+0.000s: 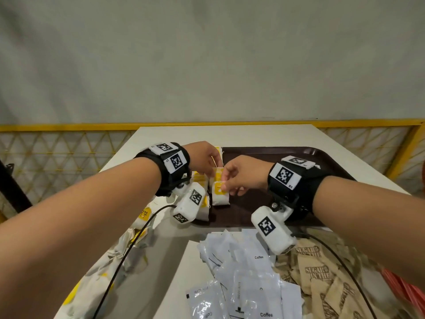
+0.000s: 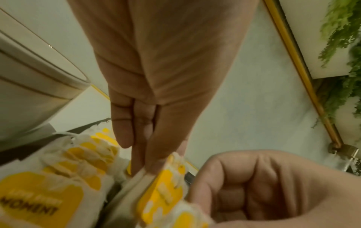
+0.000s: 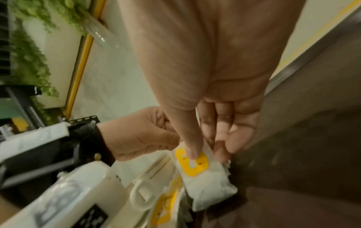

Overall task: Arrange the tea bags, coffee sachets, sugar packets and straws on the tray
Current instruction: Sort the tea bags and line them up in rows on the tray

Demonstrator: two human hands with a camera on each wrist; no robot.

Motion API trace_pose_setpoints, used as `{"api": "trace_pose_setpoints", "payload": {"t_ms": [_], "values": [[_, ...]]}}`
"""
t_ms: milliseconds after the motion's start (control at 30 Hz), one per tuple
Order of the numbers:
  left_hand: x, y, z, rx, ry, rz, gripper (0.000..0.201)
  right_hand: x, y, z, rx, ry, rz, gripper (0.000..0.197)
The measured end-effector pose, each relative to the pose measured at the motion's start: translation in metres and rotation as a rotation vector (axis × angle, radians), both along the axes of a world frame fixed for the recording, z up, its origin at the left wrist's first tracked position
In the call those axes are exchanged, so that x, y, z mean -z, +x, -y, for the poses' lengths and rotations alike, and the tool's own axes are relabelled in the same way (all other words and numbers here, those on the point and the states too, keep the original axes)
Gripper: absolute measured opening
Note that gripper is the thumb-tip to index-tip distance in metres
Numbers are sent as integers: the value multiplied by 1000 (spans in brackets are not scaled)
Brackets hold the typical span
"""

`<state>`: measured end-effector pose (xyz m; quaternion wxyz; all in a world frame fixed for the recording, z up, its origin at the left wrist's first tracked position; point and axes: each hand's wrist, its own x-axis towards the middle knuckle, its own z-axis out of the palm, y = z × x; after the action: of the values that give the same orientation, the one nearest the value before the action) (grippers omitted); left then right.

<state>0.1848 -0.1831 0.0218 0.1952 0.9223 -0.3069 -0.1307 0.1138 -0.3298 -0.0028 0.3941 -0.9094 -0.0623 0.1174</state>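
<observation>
Both hands met over the left end of the brown tray [image 1: 287, 155]. Right hand [image 1: 243, 174] pinched a white tea bag [image 1: 220, 195] by its yellow tag end, thumb on top and fingers underneath (clear in the right wrist view [image 3: 205, 177]); the bag's lower end was down on the tray surface. Left hand [image 1: 204, 161] had its fingers closed round the top of another tea bag [image 1: 218, 172] just behind the first one; the left wrist view shows the fingertips [image 2: 154, 162] nipping the bag's edge [image 2: 162, 192].

More tea bags were lined up in a row [image 1: 200, 180] along the tray's left edge, partly hidden by the left wrist camera. A loose pile of tea bags [image 1: 128, 245] sat on the white table [image 1: 230, 134] to the left, off the tray. White coffee sachets [image 1: 248, 272] lay heaped on the table in front of the tray; brown sugar packets [image 1: 322, 275] lay just to their right, touching them. Red straws [image 1: 404, 288] showed at the far right edge, mostly behind the right forearm.
</observation>
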Motion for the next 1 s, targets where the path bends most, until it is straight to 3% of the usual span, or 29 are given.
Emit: {"api": "trace_pose_setpoints", "payload": {"t_ms": [433, 667, 900, 1000], "values": [[9, 8, -4, -87, -29, 88, 13, 5, 5, 16, 144, 91, 0, 13], [13, 10, -3, -139, 15, 185, 11, 14, 17, 5, 183, 25, 49, 20], [13, 10, -3, -137, 42, 200, 4, 16, 17, -2, 161, 71, -18, 3], [16, 8, -2, -115, 94, 203, 8, 15, 17, -2, 160, 38, -76, 17]]}}
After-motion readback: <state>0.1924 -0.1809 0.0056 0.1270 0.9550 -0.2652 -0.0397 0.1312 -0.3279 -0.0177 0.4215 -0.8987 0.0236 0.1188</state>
